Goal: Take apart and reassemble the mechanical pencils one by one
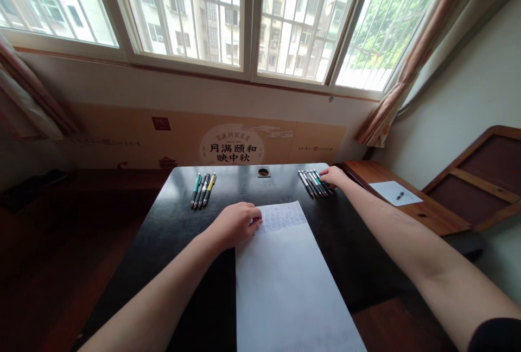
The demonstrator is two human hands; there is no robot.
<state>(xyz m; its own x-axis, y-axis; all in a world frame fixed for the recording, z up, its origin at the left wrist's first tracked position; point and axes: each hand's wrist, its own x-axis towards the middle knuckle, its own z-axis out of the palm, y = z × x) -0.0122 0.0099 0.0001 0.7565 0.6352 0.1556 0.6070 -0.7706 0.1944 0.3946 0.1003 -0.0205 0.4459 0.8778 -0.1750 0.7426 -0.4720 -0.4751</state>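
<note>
A long white sheet of paper (280,281) runs down the dark table toward me, with dense handwriting across its far end. My left hand (240,222) rests on the sheet's upper left edge, fingers curled in and nothing visible held. At the table's far right corner, my right hand (331,176) has its fingertips pinched at the upper end of a pen (324,184), the rightmost of a row. Several more pens (308,183) lie side by side just left of it, partly green and silver. Another group of pens (202,190) lies at the far left, with green, white and yellow barrels.
The black table (163,254) has a round cable hole (264,173) near its far edge. To the right, a wooden surface (439,221) bears a white sheet (394,193) with a small dark object on it. A printed panel (183,140) and barred windows stand behind.
</note>
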